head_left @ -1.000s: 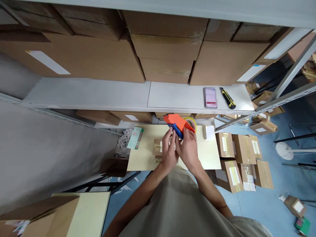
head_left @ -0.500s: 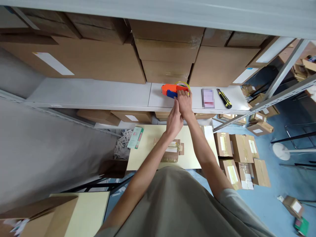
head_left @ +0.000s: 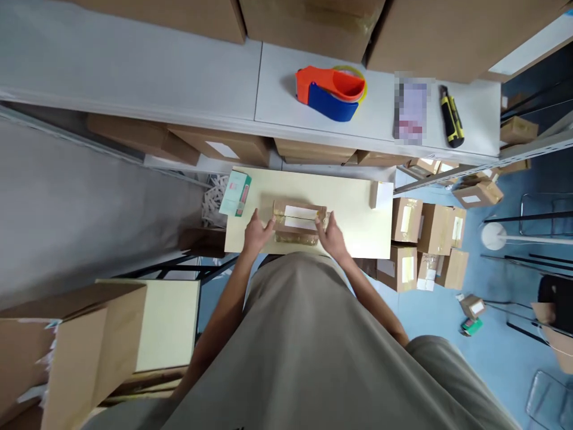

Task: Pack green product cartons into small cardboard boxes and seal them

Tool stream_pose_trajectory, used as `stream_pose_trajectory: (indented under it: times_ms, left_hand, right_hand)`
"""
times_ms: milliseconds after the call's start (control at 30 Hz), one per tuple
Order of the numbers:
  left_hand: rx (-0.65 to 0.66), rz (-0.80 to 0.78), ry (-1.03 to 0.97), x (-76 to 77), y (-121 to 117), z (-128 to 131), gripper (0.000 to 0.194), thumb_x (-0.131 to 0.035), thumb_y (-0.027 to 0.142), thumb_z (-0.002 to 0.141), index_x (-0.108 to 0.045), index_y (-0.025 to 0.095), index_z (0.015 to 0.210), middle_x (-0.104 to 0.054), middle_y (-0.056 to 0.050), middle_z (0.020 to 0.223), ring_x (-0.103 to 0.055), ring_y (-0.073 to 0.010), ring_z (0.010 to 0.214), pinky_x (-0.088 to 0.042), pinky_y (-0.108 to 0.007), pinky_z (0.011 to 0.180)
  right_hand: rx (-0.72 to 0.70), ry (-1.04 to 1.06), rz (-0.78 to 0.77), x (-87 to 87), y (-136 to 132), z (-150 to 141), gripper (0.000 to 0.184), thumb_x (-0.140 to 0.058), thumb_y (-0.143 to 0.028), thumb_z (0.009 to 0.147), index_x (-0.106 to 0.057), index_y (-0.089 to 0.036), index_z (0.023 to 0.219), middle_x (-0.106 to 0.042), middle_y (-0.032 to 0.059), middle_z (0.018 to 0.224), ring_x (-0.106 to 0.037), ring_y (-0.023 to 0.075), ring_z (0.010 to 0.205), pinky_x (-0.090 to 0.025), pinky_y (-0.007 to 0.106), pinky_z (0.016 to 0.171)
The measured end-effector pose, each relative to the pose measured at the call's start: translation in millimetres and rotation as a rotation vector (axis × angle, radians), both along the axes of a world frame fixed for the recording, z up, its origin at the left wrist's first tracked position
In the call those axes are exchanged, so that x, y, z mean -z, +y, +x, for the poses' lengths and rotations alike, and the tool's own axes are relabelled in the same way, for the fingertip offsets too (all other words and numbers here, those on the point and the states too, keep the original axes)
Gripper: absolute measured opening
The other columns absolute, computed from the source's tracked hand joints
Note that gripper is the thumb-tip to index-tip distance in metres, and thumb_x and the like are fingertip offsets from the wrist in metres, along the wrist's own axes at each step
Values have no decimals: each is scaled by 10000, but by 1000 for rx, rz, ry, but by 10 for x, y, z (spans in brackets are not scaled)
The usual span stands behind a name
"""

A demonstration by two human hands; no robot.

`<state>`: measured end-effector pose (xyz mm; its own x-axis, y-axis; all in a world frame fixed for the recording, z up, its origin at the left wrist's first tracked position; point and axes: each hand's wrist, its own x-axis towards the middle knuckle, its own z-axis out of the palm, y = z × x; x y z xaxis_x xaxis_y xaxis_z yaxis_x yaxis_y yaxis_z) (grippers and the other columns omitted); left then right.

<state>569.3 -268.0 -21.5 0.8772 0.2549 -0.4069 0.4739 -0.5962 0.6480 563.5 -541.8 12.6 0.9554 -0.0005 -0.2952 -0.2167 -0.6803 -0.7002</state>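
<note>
A taped cardboard box (head_left: 293,229) with white labels on it lies on the pale yellow table in front of me. My left hand (head_left: 256,234) is at the box's left side, thumb and fingers apart, with its thumb close to the edge. At the right end, my right hand (head_left: 333,237) has its thumb and fingers spread, the thumb at the box's corner; whether it presses on the cardboard I cannot tell. Up on the grey shelf lies an orange and blue tape dispenser (head_left: 331,92), with a roll of yellowish tape in it.
The shelf (head_left: 179,77) also bears a blurred-out purple item (head_left: 412,110) and a yellow-black utility knife (head_left: 452,117). On the table (head_left: 358,233) are a green-white carton (head_left: 236,192) and a white box (head_left: 382,195). Parcels (head_left: 436,230) are stacked at right; an open carton (head_left: 89,346) stands at lower left.
Both hands have left the tape dispenser on the shelf and come down, apart, to the two sides of the taped box. My view has tilted downward.
</note>
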Motion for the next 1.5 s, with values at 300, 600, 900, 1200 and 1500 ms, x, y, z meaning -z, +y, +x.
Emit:
stream_pose_trajectory:
  times_ms: [300, 600, 900, 1200, 1500]
  left_hand:
    - [156, 27, 195, 100, -368, 92, 524, -741, 671, 985, -718, 209, 1232, -831, -173, 1256, -779, -381, 1212, -584, -409, 1021]
    - [177, -159, 159, 279, -302, 138, 300, -775, 468, 945, -769, 198, 1074, -858, -145, 1131, -794, -352, 1118, -637, -463, 1023]
    - [138, -275, -71, -30, -91, 37, 379, -846, 361, 858, -765, 186, 1185, -762, -101, 1257, -792, -256, 1072, -680, -420, 1039]
    - [241, -84, -21, 301, -37, 56, 335, -630, 83, 849, -785, 170, 1132, -768, -174, 1332, -773, -301, 1200, -624, -401, 1114]
    - [76, -169, 61, 434, -54, 337, 635, -628, 139, 782, -746, 156, 1406, -794, -171, 1397, -733, -320, 1352, -586, -460, 1193]
  right_hand:
    - [86, 1, -120, 477, 194, -11, 902, -543, -627, 1116, -312, -19, 1741, -453, 396, 1721, -480, 451, 1619, -479, 628, 1259]
    - [125, 110, -141, 370, -166, 279, 305, -583, -427, 1098, -751, -174, 1071, -813, 182, 1027, -744, 323, 964, -584, 433, 931]
    - [228, -197, 57, -117, -393, 18, 406, -698, -532, 1051, -804, -194, 1248, -784, 159, 1344, -804, 260, 996, -698, 483, 967]
    - [13, 9, 48, 586, -447, -274, 259, -540, -164, 1023, -746, -177, 1179, -786, 152, 1340, -801, 228, 1116, -680, 433, 1068]
    - [322, 168, 326, 780, -519, 165, 437, -603, -484, 1044, -758, -135, 1255, -819, 239, 1341, -814, 280, 1118, -674, 478, 1022]
